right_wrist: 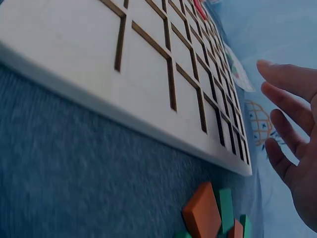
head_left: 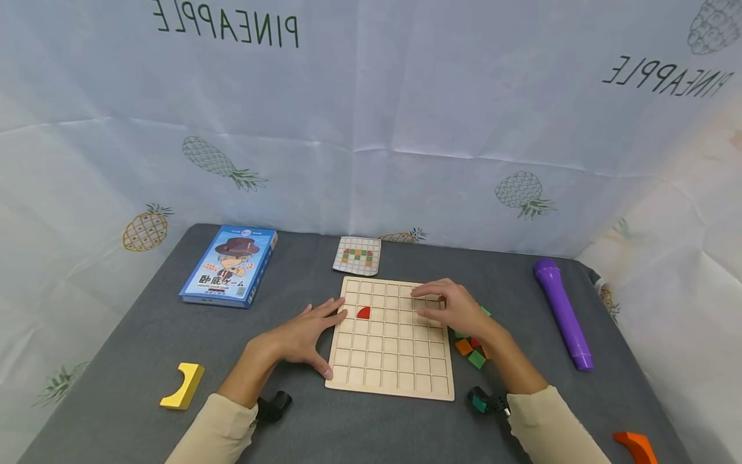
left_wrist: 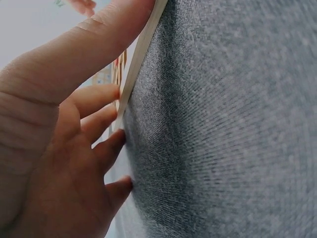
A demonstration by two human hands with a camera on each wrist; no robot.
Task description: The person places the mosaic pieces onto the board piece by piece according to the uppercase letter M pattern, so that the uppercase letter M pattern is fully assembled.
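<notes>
A square wooden grid board (head_left: 390,348) lies on the table with a red quarter-circle piece (head_left: 364,312) in one of its upper-left cells. My left hand (head_left: 304,335) is spread at the board's left edge, thumb near the lower corner and fingertips by the upper part; the left wrist view shows the thumb against the rim. Over the board's upper right hovers my right hand (head_left: 455,309), its fingers apart and loosely bent. In the right wrist view no piece shows between those fingers (right_wrist: 292,111). Partly under the right forearm lie several green, orange and red pieces (head_left: 477,359).
Behind the board lies a pattern card (head_left: 357,256) with coloured squares. A blue game box (head_left: 229,266) is at the back left, a yellow arched block (head_left: 183,386) at the front left. On the right are a purple cylinder (head_left: 563,314) and an orange block (head_left: 636,446).
</notes>
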